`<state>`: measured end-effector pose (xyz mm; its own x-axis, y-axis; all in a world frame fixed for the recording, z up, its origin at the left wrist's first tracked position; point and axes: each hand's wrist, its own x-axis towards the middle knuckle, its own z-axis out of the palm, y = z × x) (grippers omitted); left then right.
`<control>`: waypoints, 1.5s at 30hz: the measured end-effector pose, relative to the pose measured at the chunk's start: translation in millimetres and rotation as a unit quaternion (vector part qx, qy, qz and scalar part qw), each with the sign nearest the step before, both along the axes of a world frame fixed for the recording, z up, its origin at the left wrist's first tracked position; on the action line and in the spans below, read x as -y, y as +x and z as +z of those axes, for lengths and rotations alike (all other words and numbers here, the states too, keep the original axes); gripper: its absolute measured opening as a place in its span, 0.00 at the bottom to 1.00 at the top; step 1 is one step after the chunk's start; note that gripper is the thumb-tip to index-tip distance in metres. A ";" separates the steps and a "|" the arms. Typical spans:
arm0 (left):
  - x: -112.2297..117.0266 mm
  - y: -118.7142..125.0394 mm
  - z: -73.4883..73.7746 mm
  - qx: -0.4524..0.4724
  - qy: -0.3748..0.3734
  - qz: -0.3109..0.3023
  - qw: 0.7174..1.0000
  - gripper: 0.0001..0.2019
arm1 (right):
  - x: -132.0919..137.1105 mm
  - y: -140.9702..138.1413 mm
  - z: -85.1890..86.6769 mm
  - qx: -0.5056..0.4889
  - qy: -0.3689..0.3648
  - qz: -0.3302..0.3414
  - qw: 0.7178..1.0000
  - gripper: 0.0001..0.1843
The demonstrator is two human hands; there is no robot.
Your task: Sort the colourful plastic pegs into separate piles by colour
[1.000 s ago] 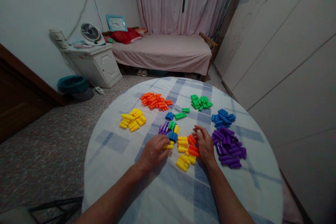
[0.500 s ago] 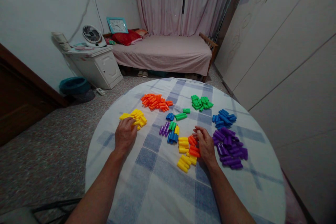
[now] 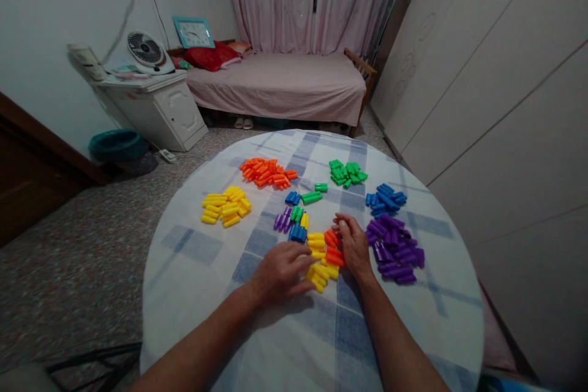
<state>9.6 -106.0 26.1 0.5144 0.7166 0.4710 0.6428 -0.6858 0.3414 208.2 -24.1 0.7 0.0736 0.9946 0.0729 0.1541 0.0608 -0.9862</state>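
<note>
My left hand (image 3: pixel 281 271), fingers parted, is at the yellow pieces (image 3: pixel 320 273), well in from the table's (image 3: pixel 294 346) far edge; my right hand (image 3: pixel 356 248) curls beside orange pieces (image 3: pixel 335 256). Any grip, I can't tell. Seemingly I'm placing pieces; careful alignment seems needed next.

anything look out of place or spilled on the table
Nothing looks spilled. Mildly odd: a small blue set and two green sets lie apart from the blue pile and green pile, which hold one colour each.
</note>
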 end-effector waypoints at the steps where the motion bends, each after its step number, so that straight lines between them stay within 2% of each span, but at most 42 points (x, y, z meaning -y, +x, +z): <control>1: 2.4 9.7 -2.8 -0.014 -0.005 -0.023 1.000 0.21 | 0.1 0.0 0.3 -0.001 0.001 0.002 1.000 0.19; 3: 5.2 23.0 -7.6 -0.033 -0.023 -0.029 0.999 0.22 | 0.4 -0.3 0.9 -0.001 0.001 0.003 1.000 0.19; 6: 7.0 29.3 -11.8 -0.034 -0.046 -0.006 0.998 0.19 | 0.3 -0.9 1.4 0.000 0.004 0.004 1.000 0.19; 11: 4.9 11.5 -9.8 -0.004 -0.026 0.031 0.999 0.19 | -0.4 -0.4 -0.5 -0.006 -0.004 0.008 1.000 0.19; 13: -0.8 -6.6 -6.0 0.005 -0.005 0.092 0.996 0.19 | -0.8 0.0 -2.0 -0.002 -0.006 0.010 1.000 0.19; 15: -8.5 -30.4 -2.2 0.010 0.022 0.186 0.982 0.18 | -1.3 0.5 -3.7 0.003 -0.006 0.009 1.000 0.18; 19: -20.5 -81.3 -1.5 -0.025 0.082 0.374 0.924 0.17 | -2.1 1.2 -6.0 0.011 0.002 0.012 1.000 0.18; 22: -22.5 -105.8 -6.2 -0.073 0.082 0.451 0.886 0.17 | -1.9 1.4 -5.9 0.013 0.007 0.014 1.000 0.18; 25: -22.1 -113.0 -10.3 -0.095 0.068 0.497 0.860 0.18 | -1.3 1.1 -4.5 0.011 0.003 0.011 1.000 0.19; 28: -22.2 -110.5 -12.3 -0.088 0.063 0.513 0.851 0.19 | -0.9 0.6 -3.2 0.008 -0.004 0.011 1.000 0.19; 39: -21.2 -103.7 -18.4 -0.077 0.037 0.493 0.866 0.22 | -1.4 0.5 -3.5 0.012 0.000 0.013 1.000 0.19; 45: -22.5 -105.0 -21.9 -0.048 0.059 0.474 0.877 0.16 | -2.4 0.8 -3.6 0.017 0.003 0.017 1.000 0.19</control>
